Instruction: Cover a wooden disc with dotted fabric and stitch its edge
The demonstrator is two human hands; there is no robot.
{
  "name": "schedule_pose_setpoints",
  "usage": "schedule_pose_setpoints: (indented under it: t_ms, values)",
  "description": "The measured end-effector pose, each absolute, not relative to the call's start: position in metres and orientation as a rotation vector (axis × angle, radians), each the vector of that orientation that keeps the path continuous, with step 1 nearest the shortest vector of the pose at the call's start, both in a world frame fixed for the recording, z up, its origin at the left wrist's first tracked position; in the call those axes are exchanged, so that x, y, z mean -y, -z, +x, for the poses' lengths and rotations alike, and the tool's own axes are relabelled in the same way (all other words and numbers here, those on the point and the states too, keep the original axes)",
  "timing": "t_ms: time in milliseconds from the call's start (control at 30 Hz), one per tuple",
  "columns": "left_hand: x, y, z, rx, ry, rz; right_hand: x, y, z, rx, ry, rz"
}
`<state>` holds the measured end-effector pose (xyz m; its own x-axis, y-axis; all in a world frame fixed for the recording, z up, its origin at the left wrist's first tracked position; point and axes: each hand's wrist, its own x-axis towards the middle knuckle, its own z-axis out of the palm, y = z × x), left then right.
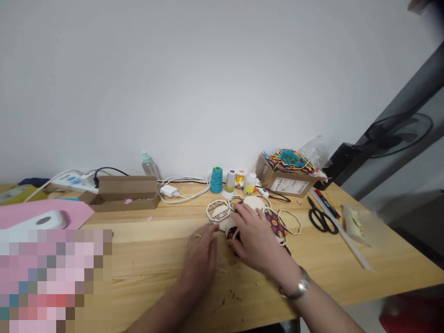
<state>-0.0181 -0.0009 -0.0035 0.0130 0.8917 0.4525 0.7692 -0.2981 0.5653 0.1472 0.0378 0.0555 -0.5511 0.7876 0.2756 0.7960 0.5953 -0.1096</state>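
My right hand (pixel 255 238) curves its fingers and thumb around a pale, ring-like piece (pixel 229 225) with dark patterned fabric showing at it; its exact kind is partly hidden. Beside it, my left hand (pixel 203 249) lies low over the table with its fingers stretched forward, fingertips near the edge of a pale wooden piece. Just beyond the hands are lattice-cut wooden frames (pixel 218 210) and a plain light round piece (pixel 255 203). Colourful patterned fabric (pixel 276 225) lies right of my right hand, next to a thin wooden outline frame (pixel 291 222).
Along the wall stand a teal thread cone (pixel 216 180), a white thread spool (pixel 231 181), a small glue bottle (pixel 250 184) and a scrap-filled cardboard box (pixel 289 178). Black scissors (pixel 322 219) and a white strip (pixel 350 243) lie right. An open cardboard box (pixel 126 196) sits left.
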Motion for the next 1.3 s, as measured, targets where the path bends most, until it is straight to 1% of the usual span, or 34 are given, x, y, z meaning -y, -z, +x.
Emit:
schedule_pose_setpoints:
  t_ms: [100, 200, 500, 667, 800, 900, 1033, 1133, 1300]
  values:
    - [-0.004, 0.004, -0.026, -1.858, -1.264, 2.026, -0.052, -0.051, 0.113, 2.655, 0.070, -1.146]
    - [-0.006, 0.005, -0.033, -1.873, -1.305, 1.991, -0.060, -0.041, 0.107, 2.726, 0.062, -1.120]
    - [-0.004, 0.003, -0.030, -1.836, -1.260, 1.941, -0.044, -0.036, 0.181, 2.794, 0.008, -1.189]
    - [-0.003, 0.003, -0.030, -1.835, -1.247, 1.871, -0.046, -0.036, 0.217, 2.761, -0.083, -1.311]
    - [-0.002, -0.003, -0.030, -1.830, -1.234, 1.786, -0.048, -0.044, 0.236, 2.654, -0.156, -1.295]
    - [-0.002, -0.019, -0.032, -1.792, -1.249, 1.639, -0.054, -0.048, 0.242, 2.416, -0.040, -1.455]
    - [-0.007, -0.035, -0.034, -1.605, -1.404, 1.332, -0.067, -0.047, 0.235, 2.266, 0.146, -1.696]
    - [-0.013, -0.029, -0.033, -1.568, -1.443, 1.299, -0.078, -0.043, 0.225, 2.286, 0.220, -1.765]
    - [-0.013, -0.008, -0.032, -1.600, -1.401, 1.351, -0.091, -0.036, 0.216, 2.363, 0.265, -1.869]
